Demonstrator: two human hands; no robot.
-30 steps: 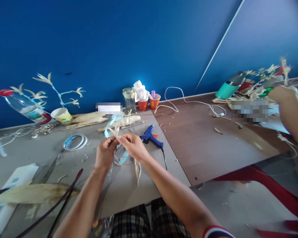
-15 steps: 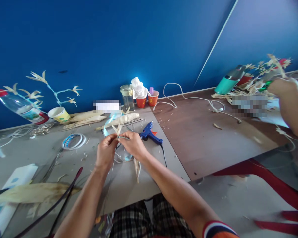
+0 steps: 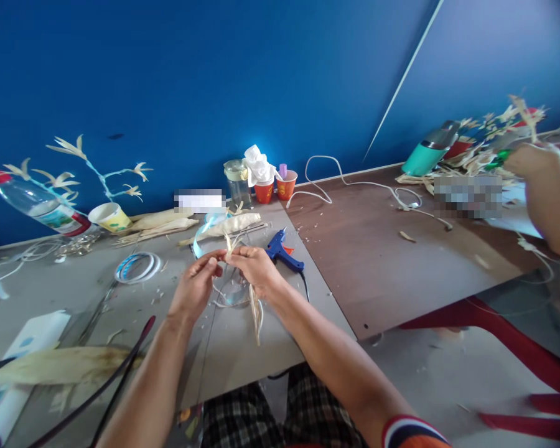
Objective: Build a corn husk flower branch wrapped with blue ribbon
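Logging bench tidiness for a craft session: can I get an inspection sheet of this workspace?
surface: grey board beside brown board, both strewn with husk scraps.
job's things: husk piece, strips hanging below.
clutter: glue gun, tape rings, bottle, red cups, teal flask.
grips: left hand and right hand both pinch the husk piece.
cables: white cable loops on brown board; black cord from glue gun.
surroundings: blue wall; another person's hand at right.

Dry, papery husk strips (image 3: pixel 256 311), glossy blue plastic glue gun (image 3: pixel 280 249), matt grey tabletop (image 3: pixel 242 361), brown wood-grain board (image 3: pixel 378 267).
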